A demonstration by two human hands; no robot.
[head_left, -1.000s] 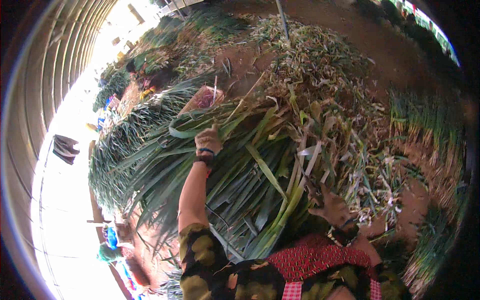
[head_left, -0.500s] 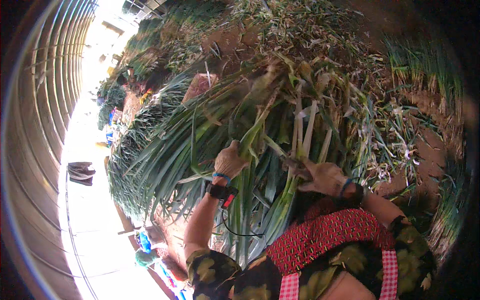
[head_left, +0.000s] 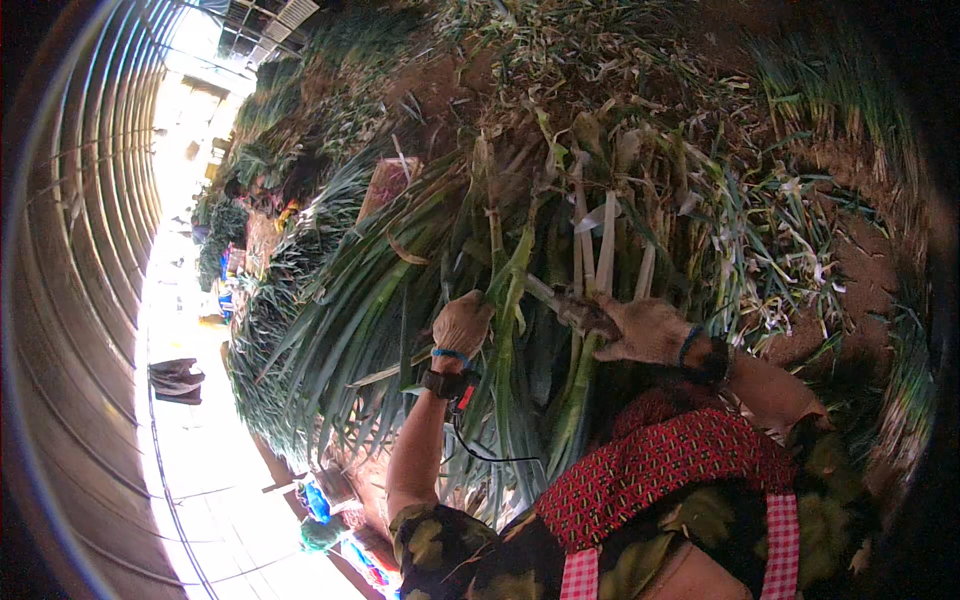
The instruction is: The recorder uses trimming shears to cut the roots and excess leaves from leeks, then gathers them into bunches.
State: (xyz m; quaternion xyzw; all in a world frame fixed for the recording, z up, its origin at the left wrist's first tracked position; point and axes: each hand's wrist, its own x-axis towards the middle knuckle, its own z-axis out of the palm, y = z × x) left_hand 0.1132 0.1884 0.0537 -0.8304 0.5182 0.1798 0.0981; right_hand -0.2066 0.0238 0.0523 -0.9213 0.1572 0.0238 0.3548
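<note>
My left hand (head_left: 462, 324), in a light glove, is closed around the leaves of a leek-like green onion. My right hand (head_left: 648, 332), also gloved, has its fingers around the dirty root end of the green onion (head_left: 541, 291), whose pale stalk slants between the two hands. A torn yellow-green leaf (head_left: 514, 275) hangs beside my left hand. Under and around both hands lies a large heap of long green onions (head_left: 340, 310). Several white stalks (head_left: 607, 245) stick up just beyond my right hand.
Stripped leaves (head_left: 770, 250) litter the brown soil to the right and far side. Bundled green onions (head_left: 840, 90) stand at the far right. A reddish block (head_left: 390, 186) lies beyond the heap. To the left are a ribbed curved wall (head_left: 90, 300) and a dark bag (head_left: 176, 380).
The whole view has shifted slightly. Both hands keep their holds, with my right hand a little higher. The torn leaf by my left hand now hangs more upright.
</note>
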